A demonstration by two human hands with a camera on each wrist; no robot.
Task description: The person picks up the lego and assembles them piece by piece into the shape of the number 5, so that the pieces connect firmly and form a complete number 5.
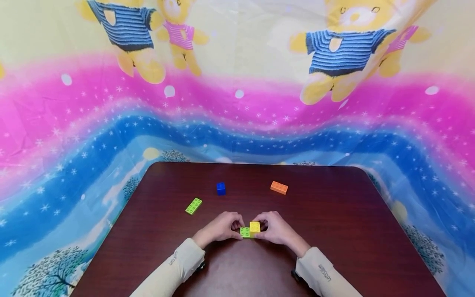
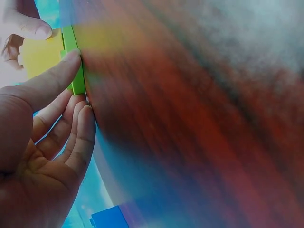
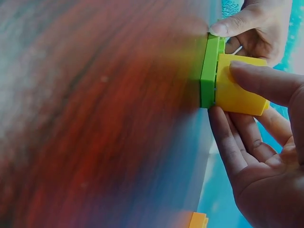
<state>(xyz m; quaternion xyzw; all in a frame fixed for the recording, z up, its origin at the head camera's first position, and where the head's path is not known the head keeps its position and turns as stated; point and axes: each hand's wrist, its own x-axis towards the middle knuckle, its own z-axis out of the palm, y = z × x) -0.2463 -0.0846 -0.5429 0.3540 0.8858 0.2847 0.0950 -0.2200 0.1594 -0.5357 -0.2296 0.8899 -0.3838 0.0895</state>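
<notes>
A flat green toy building brick (image 1: 245, 232) lies on the table near its front, with a taller yellow brick (image 1: 255, 227) on its right half. My left hand (image 1: 224, 226) pinches the left end of the green brick between thumb and fingers. The yellow brick is held by my right hand (image 1: 273, 229), its thumb on the near face and its fingers behind. In the right wrist view a thin gap shows between the yellow brick (image 3: 241, 88) and the green brick (image 3: 209, 76). Studs show on the bare left half of the green one.
Farther back on the dark wooden table (image 1: 334, 206) lie a second flat green brick (image 1: 193, 206) at the left, a small blue brick (image 1: 221, 189) near the middle and an orange brick (image 1: 279, 187) at the right. A printed cloth (image 1: 237, 111) hangs behind the table.
</notes>
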